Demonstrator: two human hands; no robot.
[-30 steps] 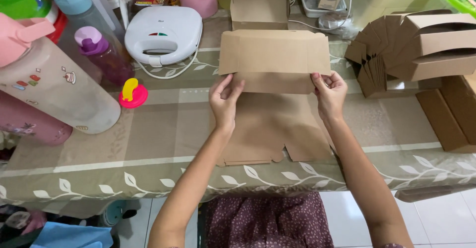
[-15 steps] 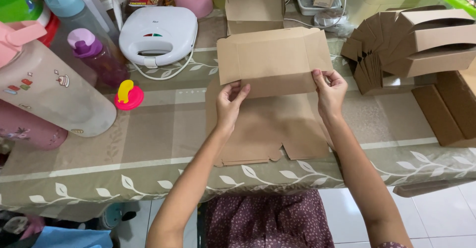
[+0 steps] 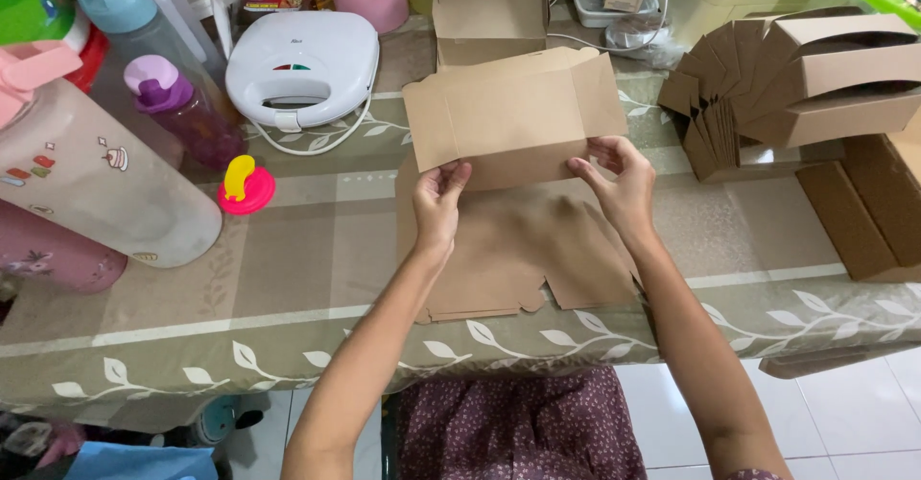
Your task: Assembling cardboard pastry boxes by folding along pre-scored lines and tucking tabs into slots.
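Leaf-patterned worktop (image 3: 288,298): left hand (image 3: 439,202) and right hand (image 3: 619,178), fingers pinching, raise a flat cardboard box blank (image 3: 513,116) above the stacked blanks (image 3: 508,259); folding step, which calls for creasing the side flaps.

Table (image 3: 288,279) under leaf-print cloth: flat cardboard blanks (image 3: 508,250), white sandwich maker (image 3: 302,68), bottles (image 3: 182,106), folded boxes (image 3: 815,68).

left hand (image 3: 439,202) and right hand (image 3: 614,178) pinch lower edge of raised flat brown cardboard box blank (image 3: 513,116) | stack of flat brown cardboard blanks (image 3: 518,259) lies beneath on leaf-patterned tablecloth (image 3: 288,288)
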